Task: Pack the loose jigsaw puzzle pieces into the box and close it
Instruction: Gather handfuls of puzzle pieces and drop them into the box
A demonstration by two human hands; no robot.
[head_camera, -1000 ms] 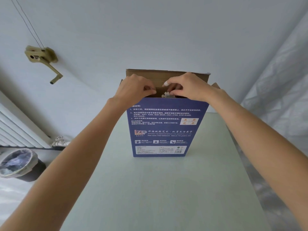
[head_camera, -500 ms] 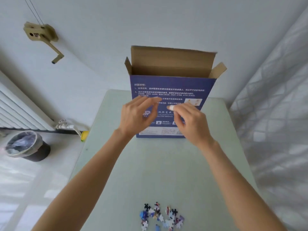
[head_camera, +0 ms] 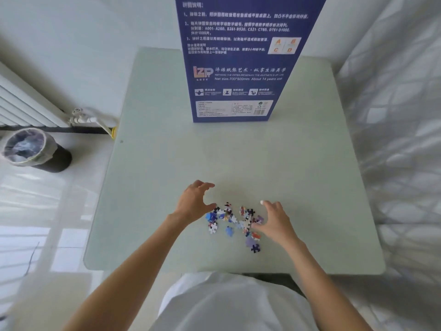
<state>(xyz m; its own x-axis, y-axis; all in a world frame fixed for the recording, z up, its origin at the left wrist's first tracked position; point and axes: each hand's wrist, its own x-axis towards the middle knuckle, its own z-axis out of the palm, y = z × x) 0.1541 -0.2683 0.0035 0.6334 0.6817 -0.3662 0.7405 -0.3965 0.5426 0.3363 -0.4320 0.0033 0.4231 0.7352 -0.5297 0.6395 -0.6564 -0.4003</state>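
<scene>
Head view shows our two hands bracketing the puzzle pieces (head_camera: 235,219), which lie in a small loose scatter on the near part of the table (head_camera: 298,163). Our left hand (head_camera: 194,204) sits at the pile's left edge, our right hand (head_camera: 274,219) at its right — both with fingers spread and lightly curved, holding nothing, placed so we can rake the scatter together. The box (head_camera: 238,68) stands upright well behind the pile; its top is out of frame.
</scene>
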